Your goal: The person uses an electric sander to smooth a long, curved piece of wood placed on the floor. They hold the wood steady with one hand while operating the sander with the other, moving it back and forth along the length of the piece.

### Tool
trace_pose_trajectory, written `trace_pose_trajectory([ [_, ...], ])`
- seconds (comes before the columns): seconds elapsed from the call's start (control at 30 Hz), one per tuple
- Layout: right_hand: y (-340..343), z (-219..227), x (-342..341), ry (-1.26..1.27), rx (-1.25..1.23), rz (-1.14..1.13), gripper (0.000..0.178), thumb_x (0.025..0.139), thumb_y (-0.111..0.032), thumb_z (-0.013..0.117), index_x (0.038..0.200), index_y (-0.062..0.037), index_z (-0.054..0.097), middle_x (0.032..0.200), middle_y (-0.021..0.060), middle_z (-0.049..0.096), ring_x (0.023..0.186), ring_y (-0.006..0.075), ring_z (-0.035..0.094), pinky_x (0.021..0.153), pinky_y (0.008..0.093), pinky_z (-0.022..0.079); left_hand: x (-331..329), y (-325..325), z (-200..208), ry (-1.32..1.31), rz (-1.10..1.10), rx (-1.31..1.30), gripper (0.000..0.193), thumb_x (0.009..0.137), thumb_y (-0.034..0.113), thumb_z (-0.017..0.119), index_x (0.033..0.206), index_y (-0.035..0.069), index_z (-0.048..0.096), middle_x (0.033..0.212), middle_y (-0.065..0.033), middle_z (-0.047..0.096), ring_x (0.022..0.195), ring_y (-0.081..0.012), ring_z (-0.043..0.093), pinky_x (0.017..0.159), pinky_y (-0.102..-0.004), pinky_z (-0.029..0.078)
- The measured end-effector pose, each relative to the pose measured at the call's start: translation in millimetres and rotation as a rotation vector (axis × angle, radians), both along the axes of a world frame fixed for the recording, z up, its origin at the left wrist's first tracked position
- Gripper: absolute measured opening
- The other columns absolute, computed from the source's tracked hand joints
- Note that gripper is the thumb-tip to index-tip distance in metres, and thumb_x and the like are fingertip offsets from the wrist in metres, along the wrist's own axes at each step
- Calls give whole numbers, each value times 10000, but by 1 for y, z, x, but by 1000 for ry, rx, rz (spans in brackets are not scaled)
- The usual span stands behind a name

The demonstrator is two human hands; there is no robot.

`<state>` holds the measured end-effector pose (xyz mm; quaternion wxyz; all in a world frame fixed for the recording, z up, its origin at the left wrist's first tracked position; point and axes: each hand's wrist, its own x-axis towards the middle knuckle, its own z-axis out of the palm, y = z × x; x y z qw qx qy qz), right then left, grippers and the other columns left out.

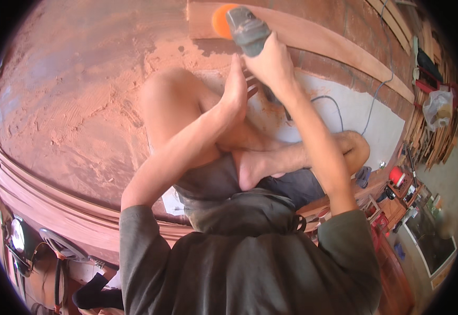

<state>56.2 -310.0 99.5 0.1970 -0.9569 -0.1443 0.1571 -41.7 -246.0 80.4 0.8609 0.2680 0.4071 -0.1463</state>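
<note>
My right hand [272, 62] is wrapped around the body of an angle grinder [247, 29] with a dark green-grey head. On its left side a round orange disc [221, 22] is at the far end of a long reddish wooden board [318, 39]; whether the disc touches the wood I cannot tell. Close below the grinder, my left hand [235, 86] has its thumb up and its fingers stretched apart. Part of those fingers is hidden, and contact with the tool is unclear.
Sawdust [92, 105] covers the floor on the left. A cord [378, 100] runs along the right over a pale sheet [386, 123] under my crossed legs. Stacked wood strips [441, 139], a plastic bag [438, 107] and a red-topped container [396, 176] are at the right. Long planks [55, 202] lie lower left.
</note>
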Motion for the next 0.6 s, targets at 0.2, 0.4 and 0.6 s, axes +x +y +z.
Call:
trace_pose_trajectory([
  [0.2, 17, 16, 18, 80, -70, -54, 649, 735, -265, 822, 1163, 122, 526, 1007, 358, 698, 1005, 498, 697, 894, 511, 573, -3, 1, -7, -90, -44, -76, 787, 1067, 662, 177, 1558, 82, 379, 1542, -158, 467, 1403, -296, 454, 1202, -459, 299],
  [0.4, 14, 8, -2, 53, -53, 36, 649, 736, -280, 840, 1145, 111, 524, 981, 356, 699, 1008, 510, 692, 894, 527, 566, -3, -3, 0, -82, 10, 45, 778, 1071, 657, 192, 1555, 83, 396, 1529, -117, 489, 1296, -282, 536, 1168, -465, 339],
  [0.6, 14, 16, -1, 78, -98, -40, 668, 736, -291, 836, 1156, 118, 517, 1002, 367, 692, 1007, 505, 692, 883, 512, 574, -5, -7, -2, -97, -23, -23, 792, 1065, 664, 187, 1529, 75, 443, 1519, -130, 497, 1349, -292, 505, 1189, -468, 329],
])
